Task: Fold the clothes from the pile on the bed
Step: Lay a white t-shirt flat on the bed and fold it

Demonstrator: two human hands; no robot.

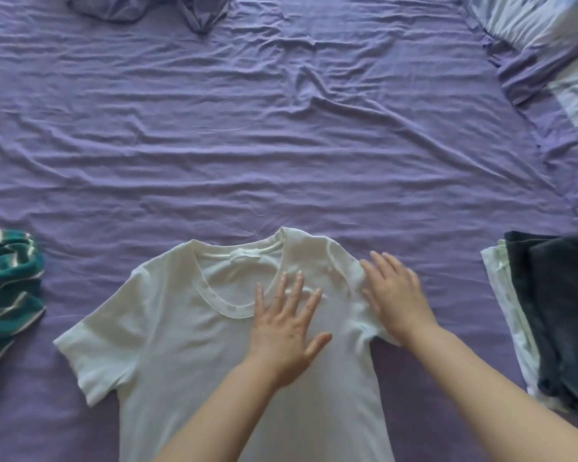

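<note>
A white T-shirt (181, 345) lies spread flat on the purple bed sheet (281, 145), its neck pointing away from me. My left hand (286, 323) rests flat on the shirt's chest just right of the neckline, fingers apart. On the shirt's right shoulder and sleeve lies my right hand (396, 291), also flat with the palm down. Neither hand grips the cloth. The left sleeve lies spread out; the right sleeve is partly hidden under my right hand.
A green and white striped garment (7, 295) lies crumpled at the left edge. A stack of folded clothes (554, 315), dark over white, sits at the right. A purple garment (167, 10) lies bunched at the far edge, and pillows (554, 45) fill the far right corner.
</note>
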